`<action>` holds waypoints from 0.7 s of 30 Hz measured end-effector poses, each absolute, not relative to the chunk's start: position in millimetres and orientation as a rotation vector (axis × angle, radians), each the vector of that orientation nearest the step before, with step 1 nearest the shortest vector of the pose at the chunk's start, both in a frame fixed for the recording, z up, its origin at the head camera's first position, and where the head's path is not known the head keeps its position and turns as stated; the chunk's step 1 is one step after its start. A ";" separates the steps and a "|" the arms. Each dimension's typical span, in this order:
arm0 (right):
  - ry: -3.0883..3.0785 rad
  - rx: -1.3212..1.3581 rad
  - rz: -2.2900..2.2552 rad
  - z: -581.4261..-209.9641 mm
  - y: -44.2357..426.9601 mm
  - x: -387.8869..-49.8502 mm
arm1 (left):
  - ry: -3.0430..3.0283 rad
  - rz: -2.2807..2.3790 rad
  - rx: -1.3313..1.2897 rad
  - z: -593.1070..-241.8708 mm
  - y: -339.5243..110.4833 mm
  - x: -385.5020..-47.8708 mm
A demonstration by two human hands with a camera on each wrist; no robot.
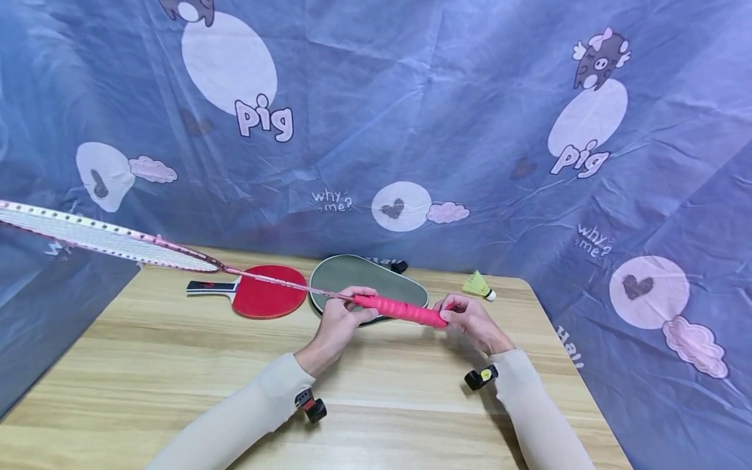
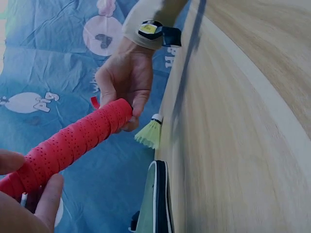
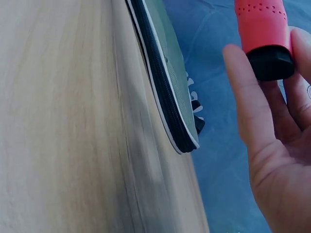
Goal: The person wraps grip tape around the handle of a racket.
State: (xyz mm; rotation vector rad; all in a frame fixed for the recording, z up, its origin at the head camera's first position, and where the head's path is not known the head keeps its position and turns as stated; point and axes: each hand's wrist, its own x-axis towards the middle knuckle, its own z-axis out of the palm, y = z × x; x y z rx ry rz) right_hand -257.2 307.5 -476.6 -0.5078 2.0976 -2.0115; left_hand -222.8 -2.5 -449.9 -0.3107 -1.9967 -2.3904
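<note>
A pink badminton racket [image 1: 282,282] is held above the table, its strung head running out at the left edge of the head view. Perforated red grip tape [image 2: 73,143] winds round its handle. My left hand [image 1: 339,326] holds the upper end of the handle between thumb and fingers. At the butt end, my right hand [image 1: 472,321] pinches the handle. A short loose tape end [image 2: 95,102] sticks out by the right thumb in the left wrist view. The black butt cap [image 3: 271,63] shows below the tape in the right wrist view.
Behind the racket, a red table tennis bat [image 1: 269,297] and a green zip case [image 1: 364,277] lie on the wooden table [image 1: 376,405]. A yellow shuttlecock [image 1: 478,286] lies at the back right. Blue printed cloth [image 1: 352,130] hangs round the table.
</note>
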 end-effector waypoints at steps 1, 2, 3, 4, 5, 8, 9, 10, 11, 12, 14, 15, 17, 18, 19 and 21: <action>2.121 -0.520 -2.004 -477.1 307.0 -257.2 | -1.989 -2.406 -0.311 -450.0 -2.4 -222.5; 2.142 -0.533 -1.996 -477.5 306.5 -257.2 | -1.984 -2.414 -0.307 -449.9 -2.2 -222.1; 2.161 -0.544 -1.992 -477.9 306.0 -257.2 | -1.982 -2.412 -0.298 -450.0 -1.9 -221.7; 2.175 -0.553 -1.990 -478.2 305.7 -257.0 | -1.977 -2.415 -0.287 -450.1 -1.7 -221.4; 2.185 -0.560 -1.992 -478.4 305.3 -256.8 | -1.972 -2.417 -0.279 -450.5 -1.5 -221.2; 2.153 -0.565 -2.025 -478.3 304.9 -255.7 | -1.976 -2.393 -0.245 -451.9 -1.4 -221.2; 2.137 -0.558 -2.037 -477.9 304.8 -255.3 | -1.977 -2.386 -0.238 -452.5 -1.6 -221.3; 2.114 -0.557 -2.048 -477.6 304.9 -254.8 | -1.973 -2.389 -0.235 -452.9 -1.7 -221.4; 2.092 -0.556 -2.060 -477.2 305.0 -254.3 | -1.974 -2.381 -0.235 -453.3 -1.9 -221.3; 2.066 -0.552 -2.072 -476.8 305.1 -253.8 | -1.969 -2.385 -0.234 -453.5 -2.0 -221.3; 2.031 -0.552 -2.092 -476.2 305.2 -253.1 | -1.970 -2.377 -0.234 -454.0 -2.3 -221.2; 2.020 -0.544 -2.103 -475.8 305.1 -252.9 | -1.967 -2.383 -0.237 -454.3 -2.4 -221.2; 1.995 -0.549 -2.121 -475.8 305.4 -253.1 | -1.985 -2.352 -0.250 -454.7 -2.3 -220.8; 1.984 -0.559 -2.124 -476.0 305.7 -253.5 | -1.995 -2.338 -0.253 -454.9 -2.3 -220.5; 1.974 -0.571 -2.122 -476.4 306.0 -254.1 | -2.007 -2.315 -0.258 -455.1 -2.3 -220.3; 1.932 -0.592 -2.115 -477.1 307.0 -255.5 | -2.018 -2.290 -0.273 -455.7 -2.2 -220.0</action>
